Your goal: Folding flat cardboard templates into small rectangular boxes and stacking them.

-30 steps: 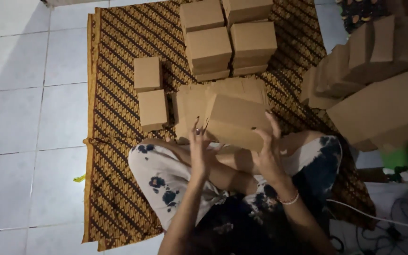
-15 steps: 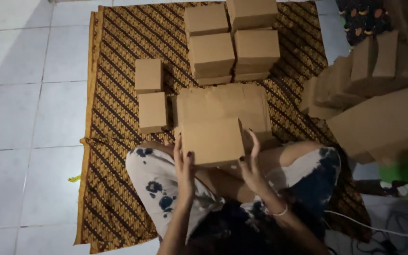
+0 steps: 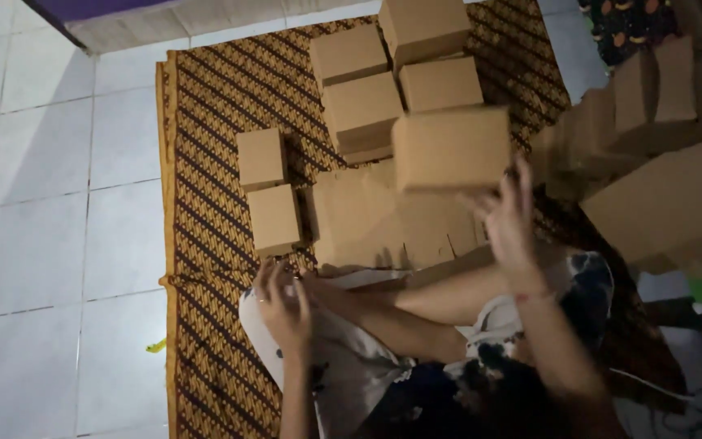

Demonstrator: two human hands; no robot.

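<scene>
My right hand is raised and blurred, gripping a folded brown cardboard box from below and holding it above the mat. My left hand hangs low near my knee with fingers apart and nothing in it. A stack of flat unfolded cardboard blanks lies on the patterned mat just in front of my legs, between the two hands.
Two small finished boxes sit left of the blanks. Several more boxes are stacked at the back of the mat. More cardboard pieces pile up on the right. White floor tiles spread to the left.
Both hands held the box close to my lap; now the right hand alone has lifted it up and to the right, and the left hand has let go and dropped toward my knee.
</scene>
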